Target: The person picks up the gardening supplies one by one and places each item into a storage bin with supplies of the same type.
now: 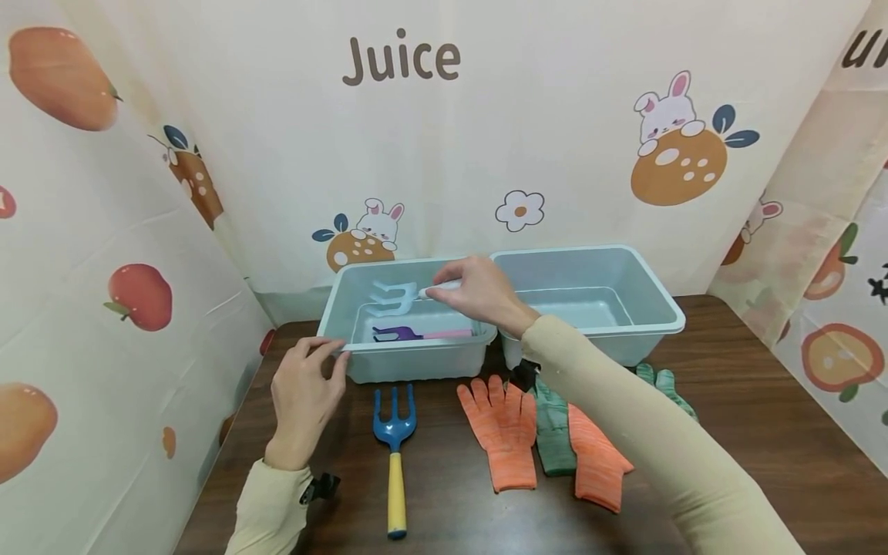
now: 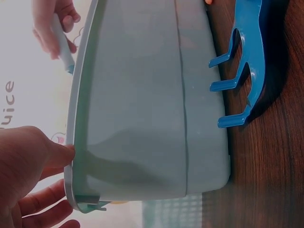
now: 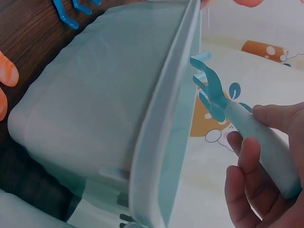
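My right hand (image 1: 483,293) grips the pale handle of a light blue hand fork (image 1: 397,299) and holds it over the left plastic bin (image 1: 416,364), prongs pointing left. In the right wrist view the fork's bent prongs (image 3: 212,88) show beyond the bin's rim. At the bin's front left corner, my left hand (image 1: 305,395) pinches the rim between thumb and fingers, as the left wrist view also shows. Inside that bin lies a purple hand fork (image 1: 404,334) with a pink handle. On the table in front is a blue hand fork (image 1: 395,432) with a yellow handle.
A second light blue bin (image 1: 624,347) stands to the right, beside the first. Orange gloves (image 1: 509,443) and green gloves (image 1: 555,432) lie on the brown table (image 1: 458,509), partly under my right forearm. A printed curtain (image 1: 444,154) rises behind the bins.
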